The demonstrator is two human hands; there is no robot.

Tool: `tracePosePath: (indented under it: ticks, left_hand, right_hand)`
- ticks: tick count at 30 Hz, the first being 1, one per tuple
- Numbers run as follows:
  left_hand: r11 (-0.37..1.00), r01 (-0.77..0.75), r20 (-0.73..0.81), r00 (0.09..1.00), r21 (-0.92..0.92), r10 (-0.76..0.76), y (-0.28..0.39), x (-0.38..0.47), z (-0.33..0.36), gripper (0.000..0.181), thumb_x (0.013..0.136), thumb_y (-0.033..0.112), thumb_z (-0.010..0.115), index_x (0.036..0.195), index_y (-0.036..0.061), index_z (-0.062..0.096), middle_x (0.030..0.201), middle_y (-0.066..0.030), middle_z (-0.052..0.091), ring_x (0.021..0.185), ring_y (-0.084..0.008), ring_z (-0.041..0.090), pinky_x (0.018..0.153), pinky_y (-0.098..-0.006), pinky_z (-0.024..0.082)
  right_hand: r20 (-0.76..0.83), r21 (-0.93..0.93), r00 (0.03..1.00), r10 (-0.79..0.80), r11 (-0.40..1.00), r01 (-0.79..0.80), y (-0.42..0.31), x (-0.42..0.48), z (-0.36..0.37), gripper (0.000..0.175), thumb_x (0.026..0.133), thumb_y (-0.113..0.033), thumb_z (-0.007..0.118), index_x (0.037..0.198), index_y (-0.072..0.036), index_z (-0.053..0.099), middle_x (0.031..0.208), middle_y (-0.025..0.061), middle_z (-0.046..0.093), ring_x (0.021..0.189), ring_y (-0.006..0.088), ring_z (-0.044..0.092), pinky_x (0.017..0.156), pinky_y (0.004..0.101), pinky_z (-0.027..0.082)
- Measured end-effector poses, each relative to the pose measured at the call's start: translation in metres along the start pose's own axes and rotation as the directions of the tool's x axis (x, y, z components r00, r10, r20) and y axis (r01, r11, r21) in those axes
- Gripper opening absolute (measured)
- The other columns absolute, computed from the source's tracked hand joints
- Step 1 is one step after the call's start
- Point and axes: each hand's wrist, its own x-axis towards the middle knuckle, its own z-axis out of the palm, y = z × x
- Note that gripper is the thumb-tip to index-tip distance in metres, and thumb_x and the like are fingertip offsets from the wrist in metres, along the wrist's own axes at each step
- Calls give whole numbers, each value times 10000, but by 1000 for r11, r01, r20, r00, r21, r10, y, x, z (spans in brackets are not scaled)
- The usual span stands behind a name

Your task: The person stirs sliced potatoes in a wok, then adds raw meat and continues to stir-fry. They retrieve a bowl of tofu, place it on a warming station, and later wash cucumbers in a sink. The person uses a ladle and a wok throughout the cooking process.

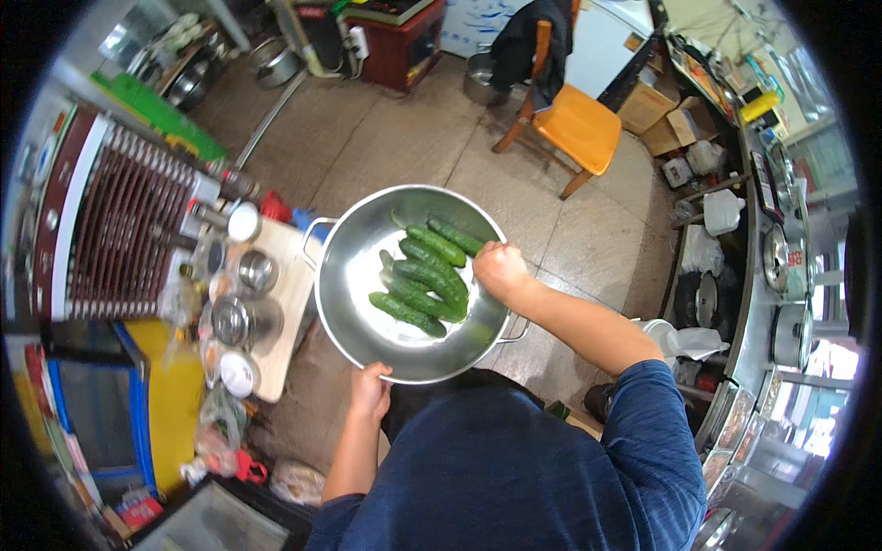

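Note:
A wide stainless steel basin [351, 296] with two loop handles is held up in front of my body. Several green cucumbers [427, 275] lie together on its bottom. My left hand [372, 391] grips the near rim, thumb over the edge. My right hand [501, 272] is a closed fist at the basin's right side, over the rim beside the end of a cucumber; whether its fingers clasp the rim or a cucumber is hidden.
To the left, a light wooden board [293, 303] bears glass jars [234, 320] and small containers. A wooden chair [579, 127] with a dark garment stands ahead on the tiled floor. Along the right runs a metal counter [747, 275] with pots, above shelves. A white bucket [654, 330] is near my right arm.

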Motion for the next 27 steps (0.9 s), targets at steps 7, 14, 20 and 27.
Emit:
tracePosePath:
  ticks: [7,14,20,27]
  left_hand:
    - [1000,-7,8,1000,-1,7,65,124,100,204,661,-47,542,864,-25,547,723,-60,553,583,-191,551,526,-301,444]
    - [1000,13,-88,996,19,-11,190,206,183,136,658,-43,539,784,8,534,598,-48,506,485,-161,499,438,-267,380]
    - [997,-50,-238,971,-58,35,269,285,195,158,639,-37,528,772,48,520,631,-29,499,488,-136,475,374,-236,337]
    - [935,-221,-315,940,-277,129,363,347,236,59,610,46,520,667,50,505,591,-70,505,451,-205,458,444,-335,416]
  right_hand:
    - [139,62,990,-19,998,10,110,130,29,124,674,-120,570,724,-49,658,745,108,623,683,230,625,551,354,500]
    - [62,614,977,203,764,-198,208,262,-22,141,755,-145,533,828,-30,573,856,177,631,791,336,613,667,407,495]
    - [656,731,691,303,-483,-483,277,325,42,95,852,-57,466,845,-32,558,715,81,597,604,134,555,507,265,434]
    - [755,655,604,254,-284,-700,305,488,142,125,760,-51,499,764,10,608,658,134,619,557,179,595,507,317,482]
